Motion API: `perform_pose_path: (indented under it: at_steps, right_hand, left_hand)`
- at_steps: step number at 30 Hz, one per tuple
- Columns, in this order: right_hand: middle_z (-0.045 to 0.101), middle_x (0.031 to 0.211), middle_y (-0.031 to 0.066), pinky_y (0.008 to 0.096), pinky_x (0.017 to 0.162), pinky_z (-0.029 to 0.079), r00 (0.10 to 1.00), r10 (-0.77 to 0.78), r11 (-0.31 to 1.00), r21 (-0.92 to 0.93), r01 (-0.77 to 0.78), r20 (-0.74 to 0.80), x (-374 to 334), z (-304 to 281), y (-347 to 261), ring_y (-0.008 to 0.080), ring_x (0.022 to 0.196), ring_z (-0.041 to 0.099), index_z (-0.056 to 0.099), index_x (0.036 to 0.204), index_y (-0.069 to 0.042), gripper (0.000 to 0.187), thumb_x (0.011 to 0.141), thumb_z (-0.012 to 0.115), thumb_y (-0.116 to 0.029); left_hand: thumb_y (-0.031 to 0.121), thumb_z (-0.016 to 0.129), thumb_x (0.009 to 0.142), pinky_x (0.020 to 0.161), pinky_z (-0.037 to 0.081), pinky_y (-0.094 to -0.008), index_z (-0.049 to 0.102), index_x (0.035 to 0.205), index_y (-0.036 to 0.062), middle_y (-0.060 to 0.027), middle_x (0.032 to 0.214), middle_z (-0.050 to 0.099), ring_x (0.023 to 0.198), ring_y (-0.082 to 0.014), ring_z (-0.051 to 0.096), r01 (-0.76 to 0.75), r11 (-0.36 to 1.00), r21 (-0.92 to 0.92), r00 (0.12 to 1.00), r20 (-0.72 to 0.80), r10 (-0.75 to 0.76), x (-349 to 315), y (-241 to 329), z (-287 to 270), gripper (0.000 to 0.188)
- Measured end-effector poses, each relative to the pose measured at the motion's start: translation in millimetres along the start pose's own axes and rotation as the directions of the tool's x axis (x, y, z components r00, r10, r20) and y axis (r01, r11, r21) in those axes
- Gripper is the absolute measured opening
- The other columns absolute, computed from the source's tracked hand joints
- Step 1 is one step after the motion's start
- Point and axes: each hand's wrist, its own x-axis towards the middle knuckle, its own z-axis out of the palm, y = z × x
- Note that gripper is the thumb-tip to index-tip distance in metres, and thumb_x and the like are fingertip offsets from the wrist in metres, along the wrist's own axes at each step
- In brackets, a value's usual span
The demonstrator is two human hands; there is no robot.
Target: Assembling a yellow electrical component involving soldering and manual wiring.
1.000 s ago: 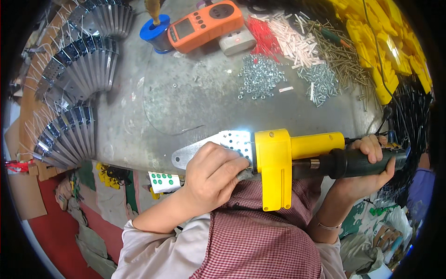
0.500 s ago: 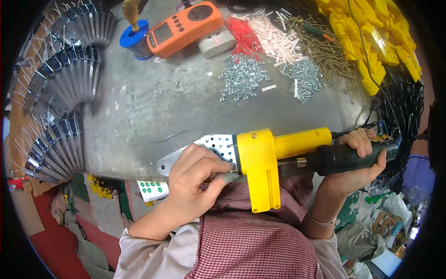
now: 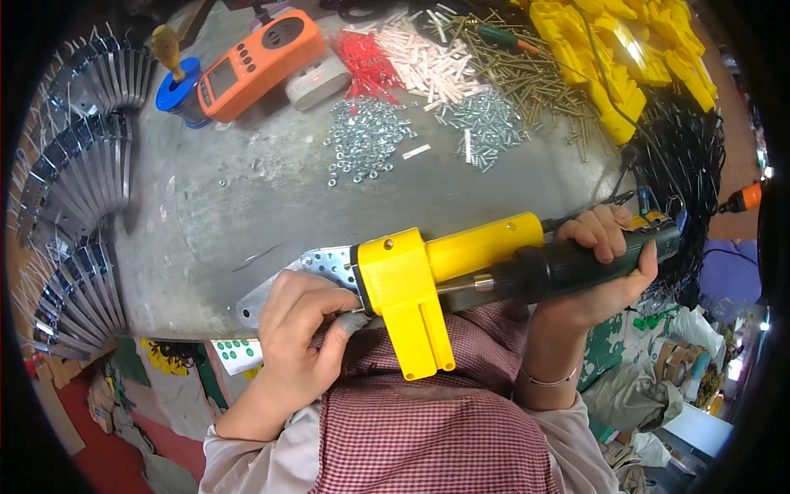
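Before you spread a broad grey worktop, scuffed and worn, its edges bowed by the wide lens and a soft sheen of light across it. Below, on your left, lay a deep red floor, with green and pale patches closer to the bench and brown cardboard farther left. On your right, a brown surface, floor or wall unclear, ran beyond a blurred purple shape. Small bright lights shone near the rim, above grey cloth bundled lower right.
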Motion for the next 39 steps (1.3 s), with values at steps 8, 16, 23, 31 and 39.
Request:
perform_pose_path:
  at_steps: [8, 16, 23, 31, 39]
  right_hand:
    - [0.041, 0.069, -0.0024, 0.027, 0.066, 0.04, 0.999, -0.037, 0.998, -0.043, 0.036, -0.01, 0.3, 1.6, -5.5, 0.0095, 0.061, 0.042, 0.044, 0.097, -0.007, 0.036, 0.085, 0.051, -0.04]
    - [0.04, 0.068, -0.0027, 0.0269, 0.064, 0.039, 0.998, -0.034, 0.999, -0.027, 0.033, -0.051, -0.4, 5.4, -0.3, 0.0093, 0.059, 0.04, 0.046, 0.095, -0.008, 0.036, 0.085, 0.051, -0.042]
    - [0.04, 0.068, -0.0028, 0.0267, 0.063, 0.039, 0.998, -0.024, 1.0, -0.008, 0.023, -0.063, 0.1, 5.7, 0.4, 0.0089, 0.059, 0.041, 0.045, 0.095, -0.007, 0.036, 0.085, 0.051, -0.042]
    - [0.043, 0.068, -0.0021, 0.0265, 0.066, 0.042, 0.997, 0.024, 0.999, 0.04, -0.028, 0.078, 4.5, -0.7, -1.7, 0.0094, 0.059, 0.045, 0.045, 0.093, -0.007, 0.032, 0.085, 0.055, -0.036]
    - [0.039, 0.066, -0.0031, 0.0289, 0.068, 0.042, 0.999, -0.033, 0.999, -0.015, 0.033, 0.022, 1.4, 5.1, -1.7, 0.0094, 0.059, 0.044, 0.042, 0.099, -0.006, 0.032, 0.088, 0.054, -0.034]
  left_hand:
    - [0.004, 0.066, 0.068, 0.059, 0.042, -0.032, 0.065, 0.079, 0.0011, -0.0099, 0.074, 0.06, 0.067, -0.0235, 0.054, 0.068, 0.997, -0.032, 0.998, -0.007, -0.068, -3.9, 1.3, -0.5, 0.012]
    - [0.005, 0.066, 0.067, 0.059, 0.043, -0.0323, 0.065, 0.079, 0.0004, -0.0099, 0.073, 0.061, 0.066, -0.0232, 0.055, 0.044, 0.999, -0.015, 0.999, -0.015, -0.044, -6.2, -1.5, -0.3, 0.013]
    - [0.005, 0.068, 0.065, 0.06, 0.043, -0.0322, 0.067, 0.078, 0.0011, -0.0088, 0.073, 0.063, 0.066, -0.0216, 0.057, 0.092, 0.994, -0.05, 0.996, -0.004, -0.092, -5.2, -2.3, -4.7, 0.013]
    - [0.009, 0.069, 0.071, 0.061, 0.043, -0.0321, 0.065, 0.077, 0.0025, -0.0065, 0.073, 0.062, 0.067, -0.0207, 0.056, -0.01, 0.997, -0.071, 0.999, 0.038, 0.013, -1.1, -6.0, -5.2, 0.009]
    - [0.005, 0.068, 0.069, 0.062, 0.046, -0.0326, 0.066, 0.076, 0.002, -0.0072, 0.074, 0.063, 0.068, -0.0218, 0.06, 0.066, 0.995, -0.074, 0.992, 0.116, -0.058, 8.5, -0.5, -11.2, 0.008]
